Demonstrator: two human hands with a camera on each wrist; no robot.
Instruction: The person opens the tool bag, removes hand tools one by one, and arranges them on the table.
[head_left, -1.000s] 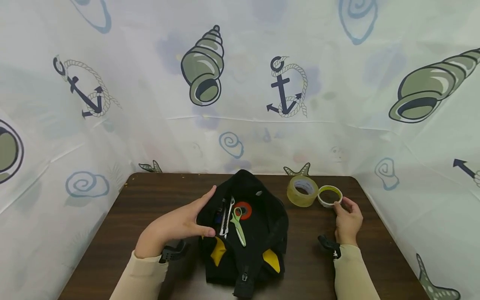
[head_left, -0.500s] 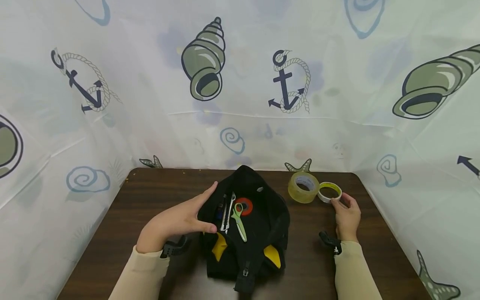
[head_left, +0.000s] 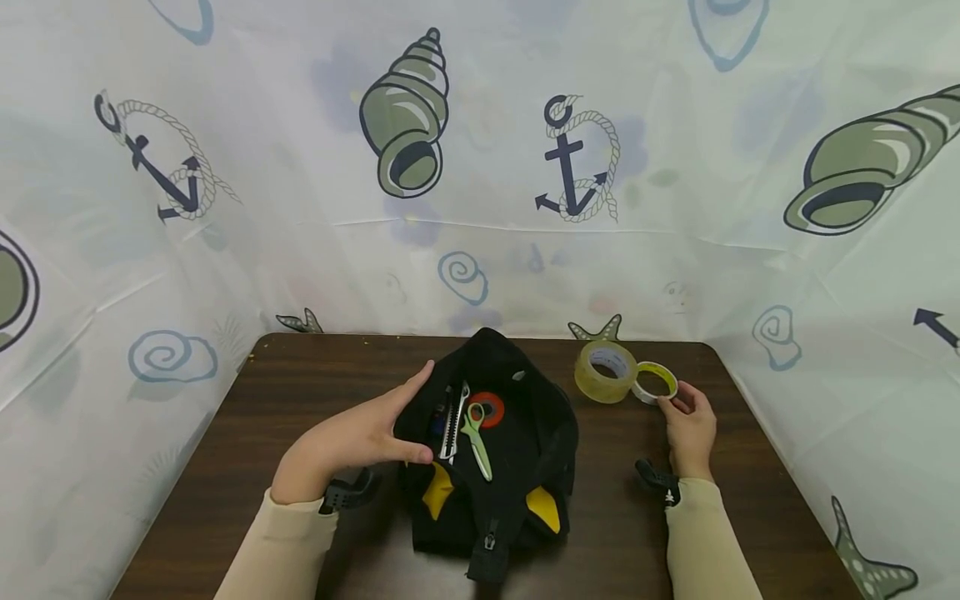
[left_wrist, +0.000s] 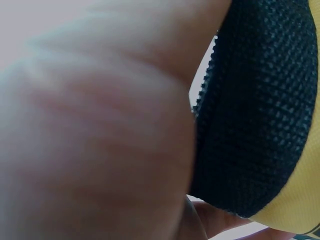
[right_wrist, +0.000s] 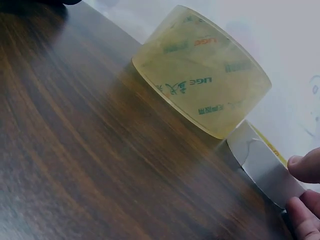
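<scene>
In the head view a black bag (head_left: 551, 442) with yellow patches lies unzipped at the middle of the table. My left hand (head_left: 352, 437) holds its left side, thumb near the front edge and fingers toward the back. Inside are green-handled scissors (head_left: 477, 442), a box cutter (head_left: 452, 427) and a red ring-shaped roll (head_left: 491, 408). At the right, my right hand (head_left: 690, 427) pinches a narrow white roll of tape (right_wrist: 265, 167) by its right edge; the roll is slightly tilted. Against its left side stands a wide clear packing tape roll (right_wrist: 200, 75).
The brown wooden table (head_left: 330, 375) meets a white cloth backdrop (head_left: 495, 167) printed with shells and anchors behind and on both sides. A zipper flap (head_left: 489, 550) hangs toward the front of the bag. Both wrists wear black straps.
My right hand has shifted slightly left with the white tape roll, which now tilts a little and sits closer against the clear roll. My left hand stays on the bag.
</scene>
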